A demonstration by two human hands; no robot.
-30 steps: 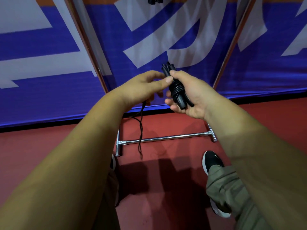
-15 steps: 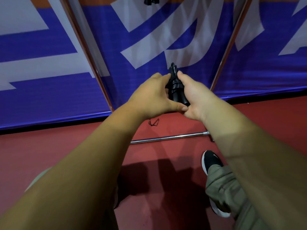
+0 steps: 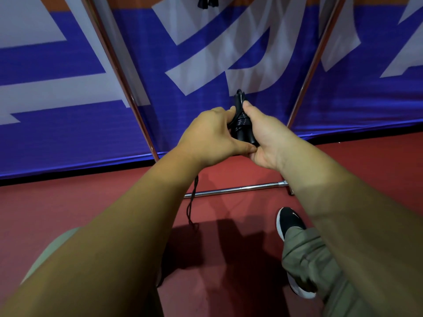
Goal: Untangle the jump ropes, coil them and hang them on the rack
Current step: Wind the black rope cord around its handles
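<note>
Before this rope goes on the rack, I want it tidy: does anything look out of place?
Yes. A loose cord dangles below the left hand, outside the wound bundle that it and the right hand grip; the coil looks unfinished.

Coiled jump rope (image 3: 241, 124) largely out of sight; dark hanging items (image 3: 207, 2) mostly beyond top edge.

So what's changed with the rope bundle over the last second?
The left hand went from fingertips on the top to a full grip on the coiled jump rope, opposite the right hand. Unchanged: the right hand's grip, the loose tail hanging below, the rack's base bar.
</note>
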